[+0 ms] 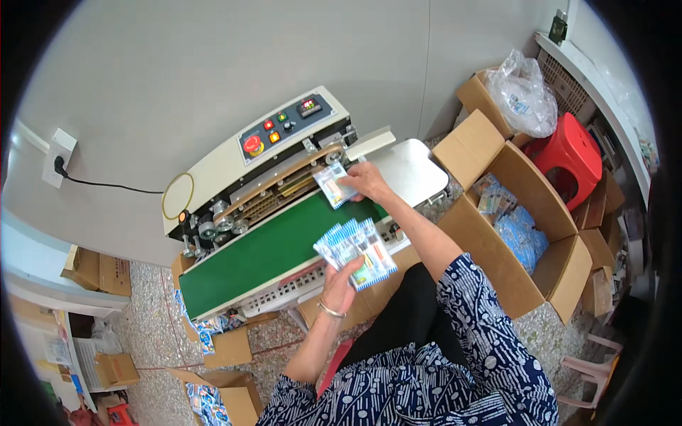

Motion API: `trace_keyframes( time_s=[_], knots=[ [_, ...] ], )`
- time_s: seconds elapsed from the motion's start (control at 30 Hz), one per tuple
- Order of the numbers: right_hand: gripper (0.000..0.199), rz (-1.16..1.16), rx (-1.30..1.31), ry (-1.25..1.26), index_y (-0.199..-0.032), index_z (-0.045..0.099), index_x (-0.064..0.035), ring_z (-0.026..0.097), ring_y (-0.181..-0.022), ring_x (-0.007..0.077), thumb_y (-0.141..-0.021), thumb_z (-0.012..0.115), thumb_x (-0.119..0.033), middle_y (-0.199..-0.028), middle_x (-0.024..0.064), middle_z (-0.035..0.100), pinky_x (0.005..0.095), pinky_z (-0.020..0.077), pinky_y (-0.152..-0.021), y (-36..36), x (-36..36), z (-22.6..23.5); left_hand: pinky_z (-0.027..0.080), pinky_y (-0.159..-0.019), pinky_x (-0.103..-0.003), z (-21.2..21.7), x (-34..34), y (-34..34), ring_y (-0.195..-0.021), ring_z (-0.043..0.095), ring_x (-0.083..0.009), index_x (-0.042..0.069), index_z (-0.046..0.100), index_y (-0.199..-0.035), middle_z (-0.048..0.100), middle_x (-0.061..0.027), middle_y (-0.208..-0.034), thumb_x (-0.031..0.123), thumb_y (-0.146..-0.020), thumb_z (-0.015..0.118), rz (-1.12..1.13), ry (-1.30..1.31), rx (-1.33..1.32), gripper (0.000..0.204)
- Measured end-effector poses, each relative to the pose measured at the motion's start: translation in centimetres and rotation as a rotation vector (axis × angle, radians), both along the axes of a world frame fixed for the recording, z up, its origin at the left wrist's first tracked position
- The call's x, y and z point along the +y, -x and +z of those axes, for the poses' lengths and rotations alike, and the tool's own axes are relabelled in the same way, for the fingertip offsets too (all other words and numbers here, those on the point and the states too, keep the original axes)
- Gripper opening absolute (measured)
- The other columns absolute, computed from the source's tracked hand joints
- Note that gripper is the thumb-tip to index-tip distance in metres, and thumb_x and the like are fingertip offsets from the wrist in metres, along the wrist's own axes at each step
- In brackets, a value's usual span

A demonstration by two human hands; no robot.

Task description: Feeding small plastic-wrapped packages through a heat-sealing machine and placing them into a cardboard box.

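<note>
A fanned stack of clear packets with blue-striped edges is gripped in my left hand, just off the near edge of the green conveyor belt. My right hand pinches a single packet of the same kind over the belt's right part. That packet lies close beside the rollers and brown sealing band of a band sealing machine. Small coloured items show through the clear film, but I cannot make out what they are.
On the machine's panel sit a red emergency knob, lit buttons and a display. An open carton of packets stands at the right, near a red stool. A bagged carton is behind. Cartons of packets stand below left.
</note>
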State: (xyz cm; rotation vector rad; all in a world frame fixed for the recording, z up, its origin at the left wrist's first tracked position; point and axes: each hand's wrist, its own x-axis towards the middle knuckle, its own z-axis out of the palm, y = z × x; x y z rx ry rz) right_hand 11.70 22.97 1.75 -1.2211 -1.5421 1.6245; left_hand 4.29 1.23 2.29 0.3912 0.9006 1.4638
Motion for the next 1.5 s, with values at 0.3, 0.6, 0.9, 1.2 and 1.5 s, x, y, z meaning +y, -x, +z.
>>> trace_keyframes(
  time_s=[0.3, 0.6, 0.9, 1.2, 1.5],
  knots=[
    [0.034, 0.143, 0.119, -0.084, -0.082, 0.068, 0.0003, 0.050, -0.056, 0.0048, -0.084, 0.061, -0.033, -0.057, -0.0004, 0.053, 0.0220, 0.0406, -0.050, -5.8, -8.1, 4.5, 0.047, -0.090, -0.031, -0.1, 4.5, 3.1, -0.100, 0.058, -0.0180, 0.001, 0.050, -0.117, 0.060, -0.0075, -0.110, -0.001, -0.078, 0.062, 0.059, -0.111, -0.017, 0.041],
    [0.026, 0.025, 0.142, -0.022, -0.089, 0.067, 0.0003, 0.051, -0.062, 0.0035, -0.085, 0.060, -0.024, -0.071, 0.0000, 0.062, 0.0196, 0.0401, -0.053, -6.6, -8.4, 4.0, 0.047, -0.089, -0.030, -0.1, 5.1, 2.5, -0.101, 0.058, -0.0164, 0.001, 0.052, -0.115, 0.060, -0.0066, -0.111, -0.002, -0.079, 0.062, 0.062, -0.126, -0.046, 0.038],
    [0.021, 0.072, 0.337, 0.104, -0.090, 0.066, -0.0041, 0.057, -0.065, 0.0053, -0.081, 0.066, -0.022, -0.080, 0.0013, 0.065, 0.0214, 0.0432, -0.053, -6.3, -6.9, 3.2, 0.049, -0.089, -0.034, 0.5, 5.3, 2.4, -0.103, 0.058, -0.0200, 0.001, 0.045, -0.122, 0.057, -0.0091, -0.114, -0.003, -0.080, 0.059, 0.097, -0.126, -0.014, 0.045],
    [0.014, -0.140, 0.217, 0.123, -0.089, 0.066, -0.0042, 0.061, -0.063, 0.0091, -0.082, 0.065, -0.016, -0.080, 0.0052, 0.067, 0.0223, 0.0434, -0.051, -6.4, 1.2, 1.4, 0.050, -0.087, -0.034, -0.5, 2.6, 3.9, -0.097, 0.060, -0.0197, 0.002, 0.052, -0.114, 0.061, -0.0080, -0.106, -0.003, -0.080, 0.059, 0.121, -0.044, -0.059, 0.035],
    [0.017, 0.007, 0.027, 0.053, -0.087, 0.067, -0.0049, 0.055, -0.059, 0.0093, -0.079, 0.067, -0.020, -0.071, 0.0029, 0.063, 0.0251, 0.0419, -0.050, -1.0, 2.4, 0.8, 0.050, -0.086, -0.034, -1.4, 1.8, 3.5, -0.095, 0.061, -0.0206, 0.001, 0.052, -0.115, 0.061, -0.0085, -0.106, -0.002, -0.080, 0.059, 0.083, -0.011, -0.071, 0.036]
  ],
)
